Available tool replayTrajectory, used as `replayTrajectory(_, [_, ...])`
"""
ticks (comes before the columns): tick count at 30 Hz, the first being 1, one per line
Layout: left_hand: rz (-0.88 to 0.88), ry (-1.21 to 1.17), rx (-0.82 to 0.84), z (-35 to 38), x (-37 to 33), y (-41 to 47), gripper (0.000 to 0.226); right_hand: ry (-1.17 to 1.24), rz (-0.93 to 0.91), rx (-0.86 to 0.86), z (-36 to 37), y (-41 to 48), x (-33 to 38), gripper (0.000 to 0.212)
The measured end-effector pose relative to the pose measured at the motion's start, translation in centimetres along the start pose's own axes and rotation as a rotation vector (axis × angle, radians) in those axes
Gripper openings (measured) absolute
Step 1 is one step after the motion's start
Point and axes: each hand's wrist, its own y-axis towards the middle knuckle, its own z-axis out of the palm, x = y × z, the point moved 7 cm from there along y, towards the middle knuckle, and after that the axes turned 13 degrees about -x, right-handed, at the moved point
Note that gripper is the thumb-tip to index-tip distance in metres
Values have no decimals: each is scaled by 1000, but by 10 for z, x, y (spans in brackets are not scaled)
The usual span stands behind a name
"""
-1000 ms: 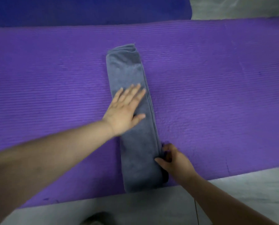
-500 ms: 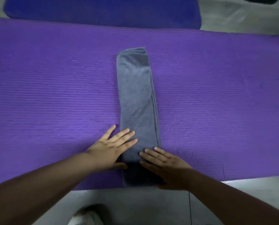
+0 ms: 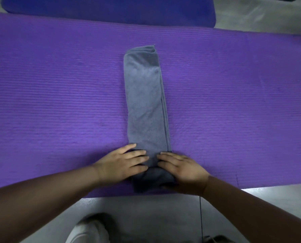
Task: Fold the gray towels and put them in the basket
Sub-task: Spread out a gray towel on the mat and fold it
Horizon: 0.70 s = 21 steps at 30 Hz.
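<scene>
Head view: a gray towel (image 3: 144, 102), folded into a long narrow strip, lies on a purple mat (image 3: 58, 102) and runs away from the person. The left hand (image 3: 121, 163) and right hand (image 3: 183, 169) press on its near end. Each grip is open, fingers straight and flat on the cloth, fingertips close together.

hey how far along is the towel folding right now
Done: the gray towel lies folded into a long narrow strip on the purple mat. In hand: the left hand and right hand press flat on its near end. Left: folding it shorter and putting it in a basket, none in view.
</scene>
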Motion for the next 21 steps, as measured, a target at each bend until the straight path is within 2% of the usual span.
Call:
replayTrajectory(2, [-78,-78,35,0,3,-1,38,-159,-7,97,10,-13,-4,91])
replayTrajectory(3, [-149,-159,40,1,5,-1,41,-170,-2,86,11,-17,-4,91])
replayTrajectory(5, [-375,-423,8,-4,9,2,38,-57,83,3,13,-21,-4,75])
replayTrajectory(7, [-660,-729,-124,-11,20,0,33,149,252,-70,12,-18,-3,60])
replayTrajectory(9, [-938,-1020,-149,-17,26,-6,44,302,429,-138,2,-10,-1,41])
replayTrajectory(11, [-1080,-1212,-133,-21,31,-14,35,422,572,-202,-12,2,0,38])
replayTrajectory(13, [-1177,-1348,-171,-21,39,-22,35,597,719,-153,-10,8,1,35])
replayTrajectory(15, [-1256,-1392,-214,-23,43,-30,40,742,809,-189,-9,16,0,30])
replayTrajectory(19, [-1268,-1266,-252,-34,43,-30,80,804,968,-333,-6,34,-16,27])
replayTrajectory(21, [-1305,-1174,-315,-32,54,-29,76,764,1022,-401,-8,44,-24,25])
